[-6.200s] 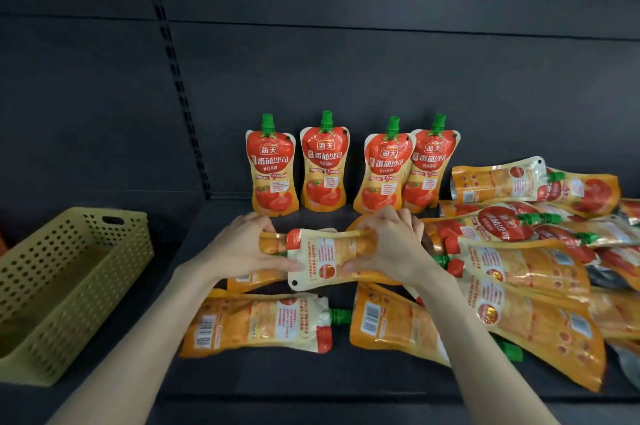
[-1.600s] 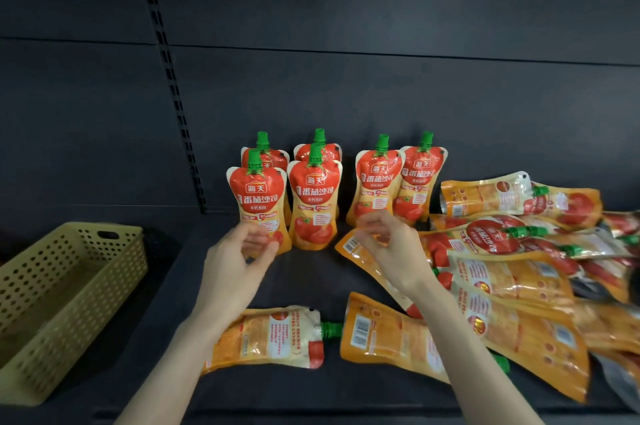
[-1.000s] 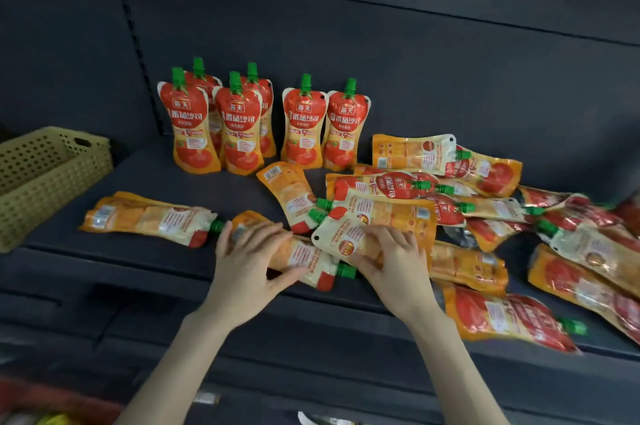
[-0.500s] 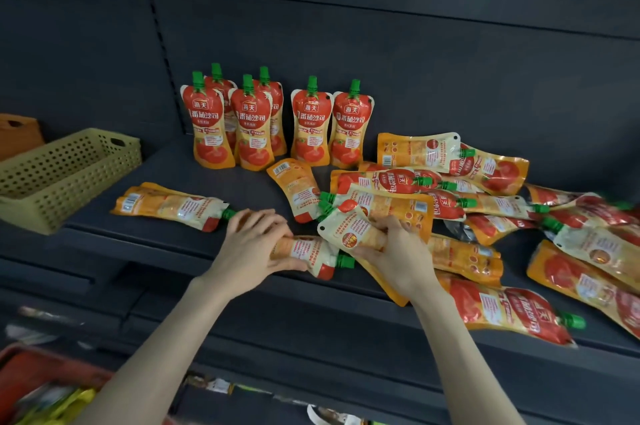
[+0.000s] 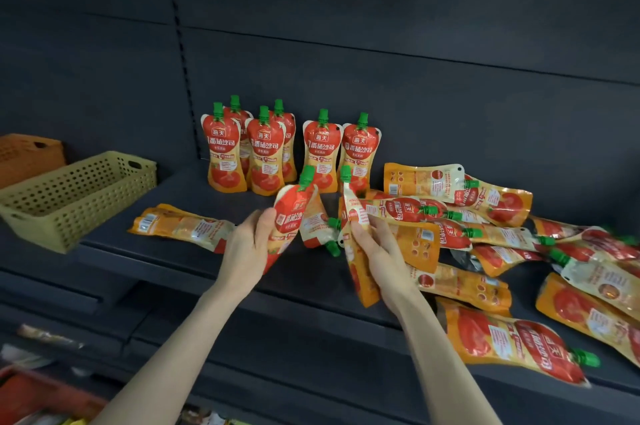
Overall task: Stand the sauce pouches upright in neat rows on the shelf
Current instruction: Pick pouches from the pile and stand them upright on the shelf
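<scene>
Head view: left hand (image 5: 250, 244) and right hand (image 5: 377, 251) each gripped one pouch; six pouches (image 5: 287, 147) stood upright on shelf (image 5: 166, 251), many more lay flat (image 5: 485, 227).

A shop: dark slotted retail shelving (image 5: 311, 286) stocked with many identical sauce pouches (image 5: 322, 151).

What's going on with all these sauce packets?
A person is stocking a shelf. Each hand holds one pouch, cap up: the left hand a pouch, the right hand another. Six pouches already stand at the back; many more lie flat to the right.
</scene>
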The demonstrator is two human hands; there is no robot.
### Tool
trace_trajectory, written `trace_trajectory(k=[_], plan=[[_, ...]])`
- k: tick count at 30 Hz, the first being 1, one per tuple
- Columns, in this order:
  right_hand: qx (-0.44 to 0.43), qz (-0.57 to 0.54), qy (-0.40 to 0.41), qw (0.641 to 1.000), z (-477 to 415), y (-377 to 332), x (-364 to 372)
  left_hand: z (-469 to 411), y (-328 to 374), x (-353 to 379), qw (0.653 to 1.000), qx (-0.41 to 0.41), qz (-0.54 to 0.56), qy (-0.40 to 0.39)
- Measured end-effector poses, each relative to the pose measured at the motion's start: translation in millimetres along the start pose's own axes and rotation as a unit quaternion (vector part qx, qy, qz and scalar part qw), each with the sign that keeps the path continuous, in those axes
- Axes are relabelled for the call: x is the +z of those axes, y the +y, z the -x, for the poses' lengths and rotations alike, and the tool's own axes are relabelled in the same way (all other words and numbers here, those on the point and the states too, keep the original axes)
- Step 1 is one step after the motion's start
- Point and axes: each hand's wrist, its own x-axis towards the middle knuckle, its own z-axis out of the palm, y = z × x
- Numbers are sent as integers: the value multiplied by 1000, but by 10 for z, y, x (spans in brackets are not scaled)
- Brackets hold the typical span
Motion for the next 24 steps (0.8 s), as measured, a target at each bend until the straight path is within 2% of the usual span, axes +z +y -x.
trace_trajectory(k=[3, 7, 11, 16, 19, 24], plan=[[23, -36, -42, 998, -120, -57, 224, -100, 40, -87, 989, -106, 97, -16], [43, -48, -39, 997, -367, -82, 496, -285, 25, -230, 956, -240, 169, -22], [31, -110, -46, 992, -612, -132, 771, -517, -79, -449, 926, -305, 209, -78], [1, -108, -23, 994, -890, -143, 1122, -846, -348, -781, 930, -229, 237, -160], [-26, -137, -6, 990, -1045, -102, 1312, -1076, -525, -918, 936, -200, 240, -160], [-67, -119, 61, 989, -1234, -78, 1451, -1402, -693, -1023, 954, -145, 220, -141]])
